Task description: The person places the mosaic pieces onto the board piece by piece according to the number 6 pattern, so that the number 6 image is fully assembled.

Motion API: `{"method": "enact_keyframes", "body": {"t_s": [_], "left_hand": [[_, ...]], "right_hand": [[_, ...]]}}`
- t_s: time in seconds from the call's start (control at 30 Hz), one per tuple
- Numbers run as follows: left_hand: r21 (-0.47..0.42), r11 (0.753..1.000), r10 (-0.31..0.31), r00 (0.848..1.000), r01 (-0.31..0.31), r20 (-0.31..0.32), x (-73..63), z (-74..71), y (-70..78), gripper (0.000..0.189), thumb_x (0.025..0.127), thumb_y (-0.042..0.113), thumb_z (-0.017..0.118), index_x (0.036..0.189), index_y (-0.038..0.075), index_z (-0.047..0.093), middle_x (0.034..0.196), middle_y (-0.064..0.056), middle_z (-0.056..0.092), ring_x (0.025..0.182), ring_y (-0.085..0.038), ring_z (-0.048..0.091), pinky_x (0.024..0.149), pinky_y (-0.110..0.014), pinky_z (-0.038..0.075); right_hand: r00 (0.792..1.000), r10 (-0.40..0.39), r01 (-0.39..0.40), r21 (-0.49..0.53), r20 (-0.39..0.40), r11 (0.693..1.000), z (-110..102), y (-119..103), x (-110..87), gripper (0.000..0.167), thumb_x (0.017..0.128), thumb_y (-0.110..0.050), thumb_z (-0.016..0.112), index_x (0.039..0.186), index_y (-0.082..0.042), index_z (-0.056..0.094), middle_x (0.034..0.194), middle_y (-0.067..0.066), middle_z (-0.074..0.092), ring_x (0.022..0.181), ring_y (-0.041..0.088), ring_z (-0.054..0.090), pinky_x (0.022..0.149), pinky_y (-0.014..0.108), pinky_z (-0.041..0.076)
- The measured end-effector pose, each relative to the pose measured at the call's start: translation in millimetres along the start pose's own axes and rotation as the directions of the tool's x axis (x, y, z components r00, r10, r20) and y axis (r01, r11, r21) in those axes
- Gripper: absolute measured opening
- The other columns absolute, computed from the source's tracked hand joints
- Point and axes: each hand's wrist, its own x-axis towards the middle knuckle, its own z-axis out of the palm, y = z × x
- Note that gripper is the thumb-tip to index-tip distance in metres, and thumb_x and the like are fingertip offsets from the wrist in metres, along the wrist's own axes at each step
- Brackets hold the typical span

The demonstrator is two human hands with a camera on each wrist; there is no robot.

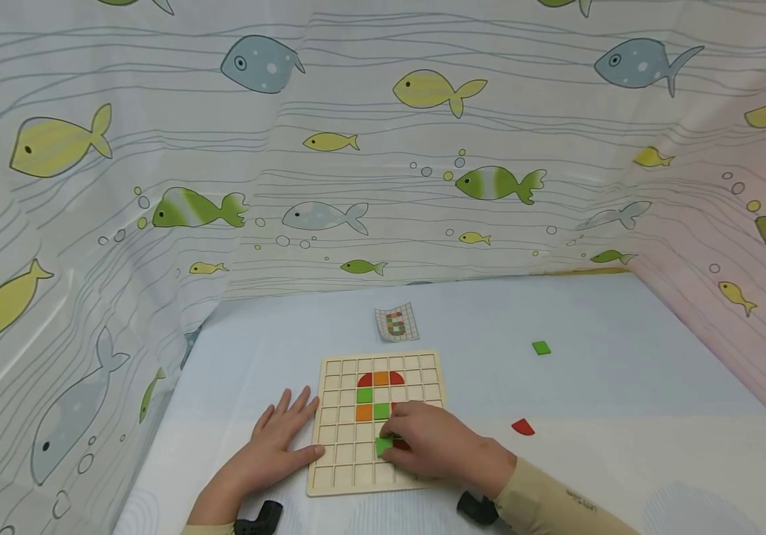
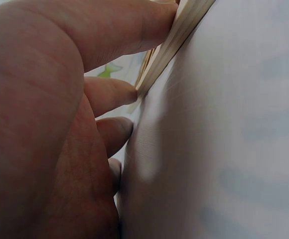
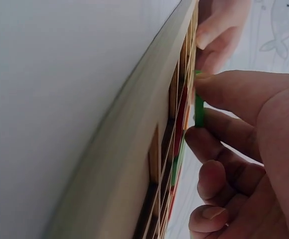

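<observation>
A pale wooden grid board point(image 1: 339, 473) lies on the table. My right hand point(image 1: 436, 443) pinches a green square tile point(image 3: 199, 109) between thumb and fingers, over the board's lower middle cells. Partly under that hand lies a red piece point(image 1: 401, 445). Higher on the grid, an orange square point(image 1: 380, 379) sits between two red quarter-circles point(image 1: 365, 380), above a green square point(image 1: 364, 395). One row lower are another orange square point(image 1: 364, 413) and green square point(image 1: 381, 411), with a red piece mostly hidden. My left hand point(image 1: 278, 446) is spread at the board's left edge, thumb touching it.
Behind the board lies a small printed pattern card point(image 1: 397, 324). To the right are a loose green tile point(image 1: 541, 348) and a red quarter-circle point(image 1: 523, 426). A fish-print curtain point(image 1: 383, 163) surrounds the table's back and sides. Black devices point(image 1: 269, 518) are at both wrists.
</observation>
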Motion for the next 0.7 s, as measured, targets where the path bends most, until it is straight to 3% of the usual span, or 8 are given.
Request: {"method": "enact_keyframes", "body": {"t_s": [0.23,0.53,0.7], "left_hand": [[-0.003,1.000,-0.017,1.000,0.017,0.011,1.4,0.0,0.2,0.085,0.088,0.056,0.066,0.155,0.012,0.036,0.163,-0.009,0.019,0.150,-0.036,0.001,0.114,-0.057,-0.002],[-0.003,1.000,-0.006,1.000,0.006,-0.005,1.4,-0.4,0.7,0.085,0.088,0.055,0.067,0.154,0.011,0.037,0.162,-0.011,0.020,0.149,-0.038,0.002,0.114,-0.058,-0.001],[-0.007,1.000,-0.018,1.000,0.018,0.010,1.5,-0.6,1.4,0.085,0.088,0.055,0.066,0.154,0.011,0.036,0.163,-0.009,0.019,0.149,-0.037,0.001,0.114,-0.057,-0.002]], "right_hand": [[1.000,-0.025,0.024,-0.028,-0.005,0.999,3.1,0.3,1.5,0.012,0.090,-0.034,0.073,0.095,-0.023,0.073,0.079,-0.014,0.044,0.071,0.001,0.041,0.063,0.015,0.036],[1.000,-0.023,0.023,-0.006,0.018,1.000,1.9,-1.7,3.4,0.018,0.088,-0.034,0.077,0.099,-0.020,0.078,0.083,-0.015,0.051,0.075,0.000,0.044,0.069,0.013,0.040],[0.998,-0.039,0.039,-0.006,0.042,0.999,1.2,-2.0,5.5,0.013,0.087,-0.035,0.077,0.095,-0.025,0.079,0.078,-0.017,0.048,0.072,0.000,0.042,0.065,0.013,0.037]]}}
